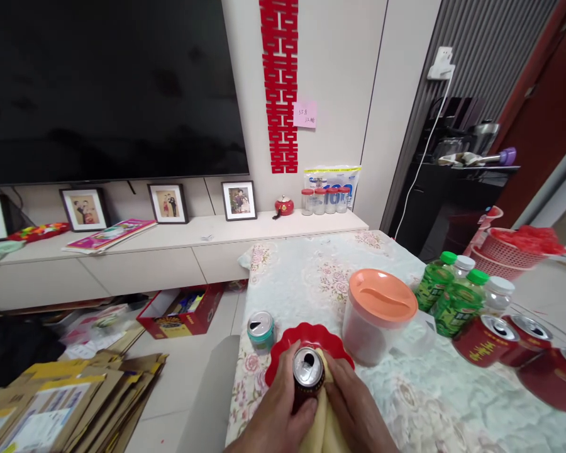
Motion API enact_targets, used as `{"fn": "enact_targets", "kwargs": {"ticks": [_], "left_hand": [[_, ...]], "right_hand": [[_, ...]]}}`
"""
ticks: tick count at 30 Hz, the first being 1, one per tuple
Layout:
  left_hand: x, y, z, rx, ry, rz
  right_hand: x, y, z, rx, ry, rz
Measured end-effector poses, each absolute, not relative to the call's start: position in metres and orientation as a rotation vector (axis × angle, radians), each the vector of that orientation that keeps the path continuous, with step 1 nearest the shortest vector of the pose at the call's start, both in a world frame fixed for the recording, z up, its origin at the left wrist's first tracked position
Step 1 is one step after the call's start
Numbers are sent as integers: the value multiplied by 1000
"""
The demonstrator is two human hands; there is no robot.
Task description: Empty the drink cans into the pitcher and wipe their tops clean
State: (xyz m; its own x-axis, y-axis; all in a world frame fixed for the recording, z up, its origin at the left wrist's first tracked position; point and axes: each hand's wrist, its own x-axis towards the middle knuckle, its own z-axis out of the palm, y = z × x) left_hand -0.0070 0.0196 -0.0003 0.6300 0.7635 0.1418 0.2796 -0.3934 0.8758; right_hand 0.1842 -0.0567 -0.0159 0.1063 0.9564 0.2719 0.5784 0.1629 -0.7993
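Note:
My left hand (283, 393) is wrapped round a dark drink can (308, 368) whose top is opened. A yellow cloth (327, 415) is gripped in my right hand (349, 393), pressed against the can's right side. Both hands are over the near part of a red scalloped dish (311, 333); whether the can touches it is hidden. Left of the dish stands a teal can (261, 331), also opened. To its right is a clear tub (365, 327) with an orange lid (382, 294).
Green-capped bottles (460, 302) and several red cans (485, 340) stand along the right side of the flowered tablecloth (302, 270). Beyond the table runs a white cabinet (207, 233) with framed photos (239, 200). Flattened cardboard (75, 402) lies on the floor at left.

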Motion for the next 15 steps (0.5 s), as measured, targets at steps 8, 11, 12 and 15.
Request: {"fn": "enact_targets", "kwargs": {"ticks": [8, 11, 12, 15], "left_hand": [[-10, 24, 32, 1911, 857, 677], [-4, 27, 43, 1879, 883, 728], [-2, 28, 45, 1863, 890, 744], [2, 29, 48, 1818, 933, 781]], "right_hand": [[180, -37, 8, -1765, -1761, 610], [184, -31, 28, -1666, -1725, 577], [186, -30, 35, -1634, -1722, 583], [188, -29, 50, -1561, -1704, 576]]}}
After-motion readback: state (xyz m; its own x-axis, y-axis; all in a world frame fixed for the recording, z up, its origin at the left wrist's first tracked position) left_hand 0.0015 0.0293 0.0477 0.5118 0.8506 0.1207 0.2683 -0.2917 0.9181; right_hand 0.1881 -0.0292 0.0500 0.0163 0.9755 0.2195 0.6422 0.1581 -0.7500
